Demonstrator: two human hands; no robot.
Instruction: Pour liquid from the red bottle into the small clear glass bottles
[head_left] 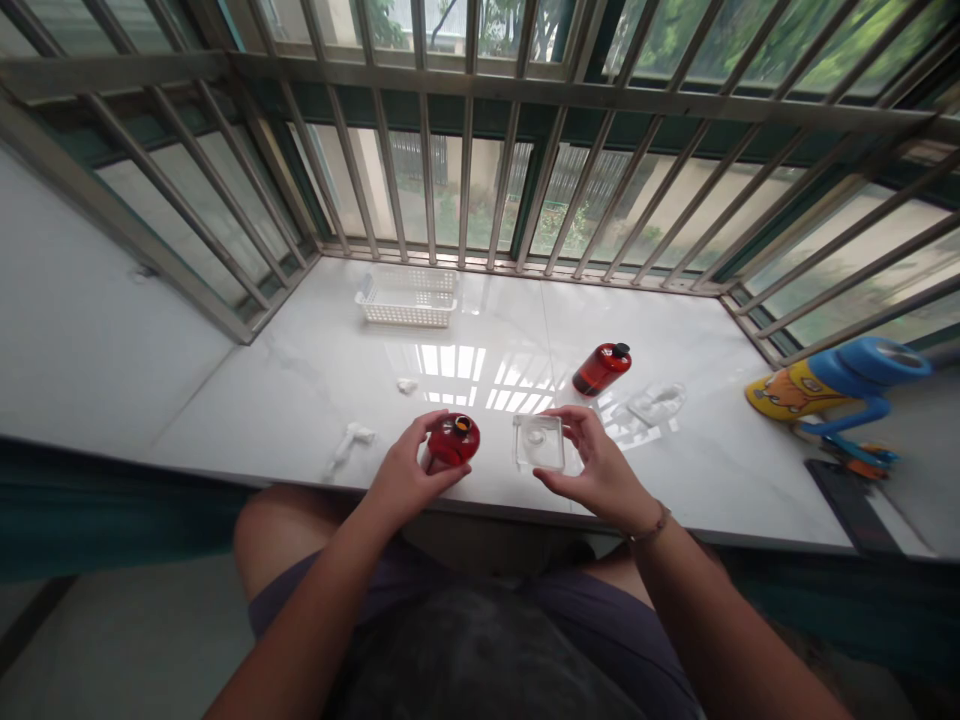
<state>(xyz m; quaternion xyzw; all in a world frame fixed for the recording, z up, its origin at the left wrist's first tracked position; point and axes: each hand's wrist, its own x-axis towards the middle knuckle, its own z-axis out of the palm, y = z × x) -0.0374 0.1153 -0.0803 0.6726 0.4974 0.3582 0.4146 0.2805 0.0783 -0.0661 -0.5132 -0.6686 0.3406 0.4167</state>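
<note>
My left hand (409, 470) is closed around a red see-through bottle (450, 447), which stands upright with its dark neck facing up and no pump on it. My right hand (592, 465) grips a clear square container (538, 443) by its right side; a round shape shows in its middle. Beyond the right hand a second red bottle (602, 369) with a black cap stands on the white counter. To the left of my left hand lies a white pump head (351, 443). A small white crumpled piece (406, 386) sits farther back.
A white perforated basket (409, 312) stands at the back left. Clear plastic (656, 403) lies right of the second bottle. A blue and yellow water bottle (832, 378) and a dark flat object (851, 500) are at the right. Metal window bars (465, 180) border the white counter (510, 345).
</note>
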